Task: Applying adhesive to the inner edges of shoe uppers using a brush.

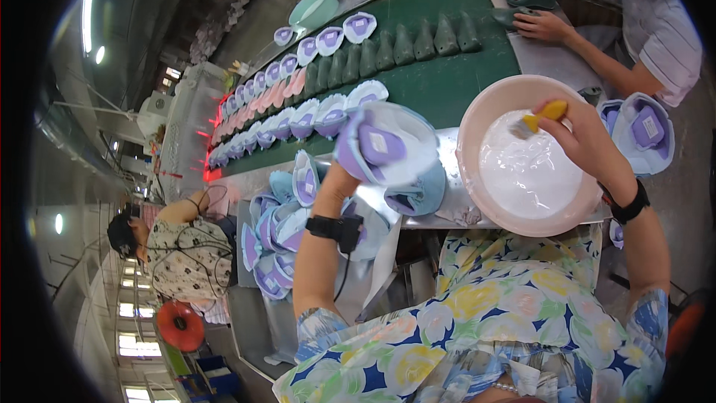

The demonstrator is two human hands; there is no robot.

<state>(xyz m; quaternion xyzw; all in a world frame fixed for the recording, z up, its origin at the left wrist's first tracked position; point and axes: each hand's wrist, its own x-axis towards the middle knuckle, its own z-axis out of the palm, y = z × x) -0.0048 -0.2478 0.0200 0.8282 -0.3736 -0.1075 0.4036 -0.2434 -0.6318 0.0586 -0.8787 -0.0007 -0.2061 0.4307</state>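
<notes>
My left hand (341, 180) is closed on a light blue and purple shoe upper (382, 143), which hides most of the fingers and is slightly blurred. With my right hand (578, 133) I grip a yellow-handled brush (550, 112), its pale bristles angled down over a pink basin (477, 97). White liquid (526, 175) covers the basin's bottom, and the bristles are at its far part; contact is unclear. Just below the held upper, another blue upper (418, 192) lies at the table edge. One more upper (645, 133) sits right of the basin.
A green conveyor belt (425, 78) carries rows of shoe uppers, dark green shoe lasts (403, 46) and pink pieces (280, 93). Many uppers are heaped at my left (280, 227). At the right a co-worker's hands (548, 26) touch dark lasts. Other people stand left and across the belt.
</notes>
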